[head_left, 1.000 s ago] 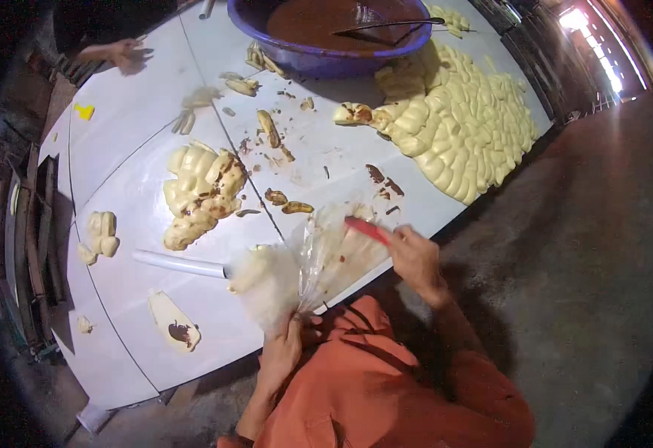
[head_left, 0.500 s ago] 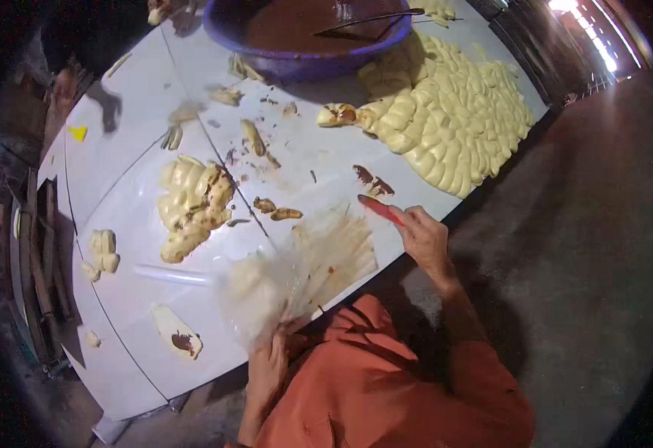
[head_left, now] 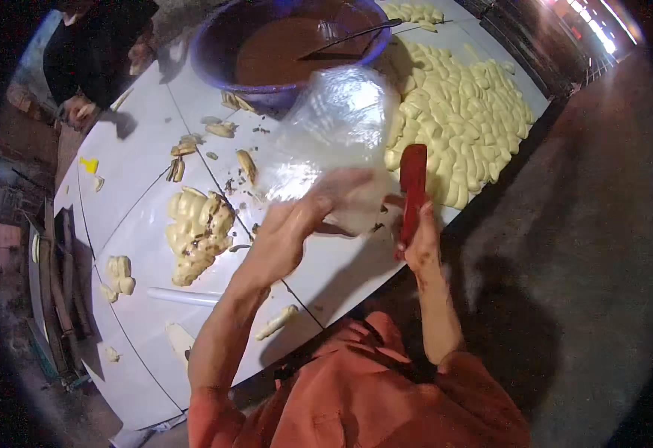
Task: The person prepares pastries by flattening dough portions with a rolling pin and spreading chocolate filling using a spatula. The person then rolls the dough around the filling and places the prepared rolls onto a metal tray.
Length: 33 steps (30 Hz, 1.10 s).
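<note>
My left hand (head_left: 296,224) grips a clear plastic bag or sheet (head_left: 334,119), raised over the white tiled table in front of the purple basin. My right hand (head_left: 420,239) is wrapped round an upright red spatula-like tool (head_left: 413,172), beside the bag's lower right. A spread of pale yellow, soft-looking lobed pieces (head_left: 461,119) covers the table's right part. Left of the bag lies a brown-flecked yellow clump (head_left: 196,231), with a white tube (head_left: 181,296) below it and small browned scraps (head_left: 246,166) nearby.
The purple basin (head_left: 214,56) holds brown liquid and a dark long-handled utensil (head_left: 352,36). Another person in dark clothes (head_left: 91,52) stands at the far left edge, hands near the table. Dark planks (head_left: 61,284) stand beside the left edge. Concrete floor (head_left: 565,284) lies to the right.
My left hand has lifted the plastic from the near edge up toward the basin. My right hand has turned the red tool upright. The other person now shows more at the upper left.
</note>
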Each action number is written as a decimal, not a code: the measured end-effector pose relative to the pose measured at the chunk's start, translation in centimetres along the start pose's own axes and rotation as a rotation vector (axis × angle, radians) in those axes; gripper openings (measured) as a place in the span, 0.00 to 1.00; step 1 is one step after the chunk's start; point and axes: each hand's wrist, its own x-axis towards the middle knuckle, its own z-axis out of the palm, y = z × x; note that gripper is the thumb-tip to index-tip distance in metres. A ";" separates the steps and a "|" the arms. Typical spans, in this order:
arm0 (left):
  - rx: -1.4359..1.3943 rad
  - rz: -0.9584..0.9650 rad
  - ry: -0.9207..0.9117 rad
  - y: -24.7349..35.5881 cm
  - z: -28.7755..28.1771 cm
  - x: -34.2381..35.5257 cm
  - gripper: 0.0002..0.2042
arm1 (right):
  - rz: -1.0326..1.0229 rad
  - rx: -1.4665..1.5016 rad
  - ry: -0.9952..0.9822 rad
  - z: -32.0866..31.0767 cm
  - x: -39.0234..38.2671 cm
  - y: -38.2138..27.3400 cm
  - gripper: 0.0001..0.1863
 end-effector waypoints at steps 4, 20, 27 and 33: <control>-0.170 0.077 -0.041 -0.8 1.5 8.9 0.24 | -0.085 0.167 0.113 3.8 6.4 -1.5 0.32; 0.932 -0.071 0.469 -10.9 -2.8 13.2 0.16 | -0.271 -0.402 0.428 -0.5 14.6 -6.6 0.14; 0.922 0.208 0.611 -15.1 2.3 17.7 0.19 | -0.210 -0.319 0.488 -1.3 9.9 -4.3 0.14; 0.972 0.163 0.664 -14.9 2.5 18.2 0.20 | -0.256 -0.340 0.448 -4.4 7.7 -2.6 0.15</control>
